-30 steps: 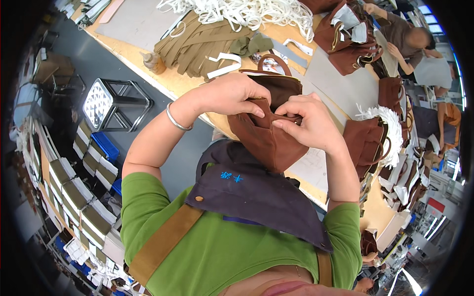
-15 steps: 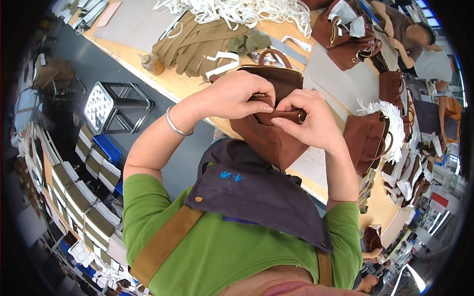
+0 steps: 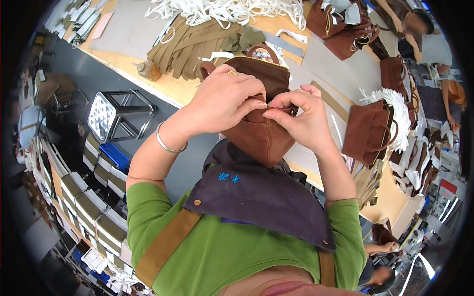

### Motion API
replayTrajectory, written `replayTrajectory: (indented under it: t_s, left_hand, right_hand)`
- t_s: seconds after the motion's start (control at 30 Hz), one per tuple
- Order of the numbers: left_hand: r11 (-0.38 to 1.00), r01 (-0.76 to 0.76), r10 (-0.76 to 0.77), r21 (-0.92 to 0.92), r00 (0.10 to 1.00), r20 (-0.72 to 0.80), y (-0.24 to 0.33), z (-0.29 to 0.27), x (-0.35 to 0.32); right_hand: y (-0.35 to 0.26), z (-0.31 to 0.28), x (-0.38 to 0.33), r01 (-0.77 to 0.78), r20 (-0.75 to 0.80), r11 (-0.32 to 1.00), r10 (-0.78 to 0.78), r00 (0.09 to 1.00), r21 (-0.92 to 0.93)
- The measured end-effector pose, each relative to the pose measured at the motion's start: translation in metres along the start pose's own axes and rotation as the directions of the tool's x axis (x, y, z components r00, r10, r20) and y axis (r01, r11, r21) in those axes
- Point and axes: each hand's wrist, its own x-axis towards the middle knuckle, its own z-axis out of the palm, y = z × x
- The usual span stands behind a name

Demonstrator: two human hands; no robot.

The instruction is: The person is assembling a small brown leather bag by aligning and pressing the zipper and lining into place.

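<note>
Left hand [image 3: 224, 101] and right hand [image 3: 301, 121] both pinched shut on top edge of brown soft leather bag [image 3: 261, 133], fingertips meeting at centre. Bag held mid-air above near edge of wooden bench [image 3: 170, 89]. Olive webbing straps [image 3: 190, 44] at 11 o'clock. Best kept taut, pinches close together, edges aligned.

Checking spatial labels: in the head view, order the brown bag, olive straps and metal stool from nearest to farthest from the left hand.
From the left hand:
1. Brown bag, gripped, just right.
2. Olive straps, on the table beyond.
3. Metal stool, on the floor, far left.
</note>
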Motion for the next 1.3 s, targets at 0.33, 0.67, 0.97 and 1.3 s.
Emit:
replayTrajectory:
  t_s: [0.33,0.67,0.97,1.3]
  left_hand:
    - [0.999,0.04,-0.04,-0.028,0.999,0.003,-0.004,0.004,0.006]
    - [0.932,0.069,-0.013,-0.357,0.988,0.156,-0.019,-0.005,0.014]
    - [0.997,0.004,0.006,-0.073,0.989,0.146,-0.008,-0.002,0.015]
    - [0.982,0.125,-0.076,-0.14,0.947,0.311,-0.018,-0.01,0.02]
  right_hand:
    - [0.023,0.018,0.003,0.072,-0.014,0.982,-0.071,0.997,0.174]
    - [0.019,0.016,0.007,-0.105,0.044,0.877,0.096,0.994,0.469]
    - [0.027,0.018,0.005,-0.097,0.036,0.862,0.091,0.995,0.497]
    - [0.021,0.012,0.007,-0.117,0.081,0.879,0.089,0.993,0.461]
